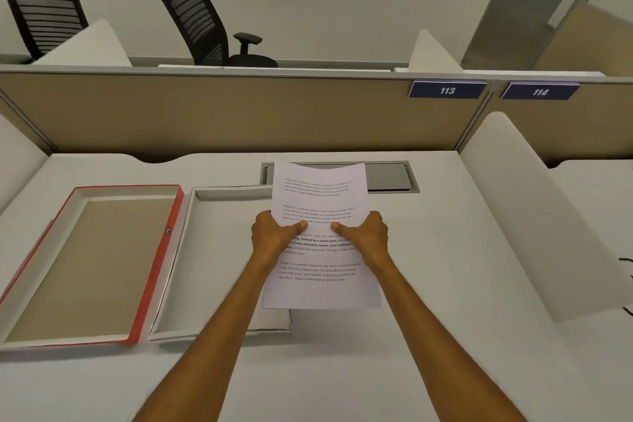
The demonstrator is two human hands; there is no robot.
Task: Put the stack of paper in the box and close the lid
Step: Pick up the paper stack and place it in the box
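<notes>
I hold a stack of printed paper (318, 195) above the desk, over the right edge of the box. My left hand (274, 238) grips its left edge and my right hand (364, 236) grips its right edge, both thumbs on the top sheet. The box lies open on the white desk: its white tray (219, 202) sits left of centre, partly hidden by the paper and my left arm. The hinged lid (157, 250), red outside with a tan lining, lies flat to the tray's left.
A grey cable hatch (394, 176) is set into the desk behind the paper. Tan partition panels (239, 113) with signs 113 and 114 bound the back. White dividers stand at both sides; a black cable (627, 264) lies at far right. Two black chairs stand beyond.
</notes>
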